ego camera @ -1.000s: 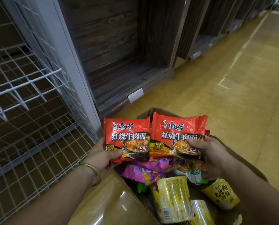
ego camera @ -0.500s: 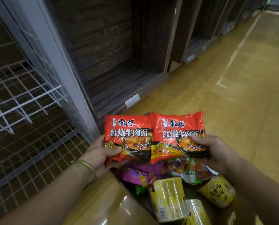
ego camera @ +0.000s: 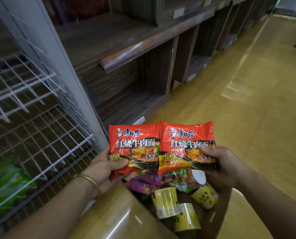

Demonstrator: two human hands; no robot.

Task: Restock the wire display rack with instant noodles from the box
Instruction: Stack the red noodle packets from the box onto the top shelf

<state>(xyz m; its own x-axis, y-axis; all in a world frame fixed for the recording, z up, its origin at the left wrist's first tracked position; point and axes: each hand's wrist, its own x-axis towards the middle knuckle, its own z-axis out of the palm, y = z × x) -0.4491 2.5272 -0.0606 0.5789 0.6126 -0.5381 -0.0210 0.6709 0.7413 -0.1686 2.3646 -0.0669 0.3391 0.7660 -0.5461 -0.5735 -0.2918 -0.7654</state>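
Noodle pack (ego camera: 135, 144) pinched in left hand (ego camera: 106, 168), second pack (ego camera: 185, 140) in right hand (ego camera: 224, 166), both above box (ego camera: 114, 214).

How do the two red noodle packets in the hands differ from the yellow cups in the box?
Shape: the red packets are flat bags; the yellow cups are round tubs.
Place: the packets are held above the cardboard box, one in the left hand, one in the right hand; the cups lie on their sides inside it.
Colour: red against yellow.
Both have shiny wrapping.

Bare forearms (ego camera: 49, 210), a thin gold-coloured, perhaps metal, bangle (ego camera: 92, 181) on the left wrist.
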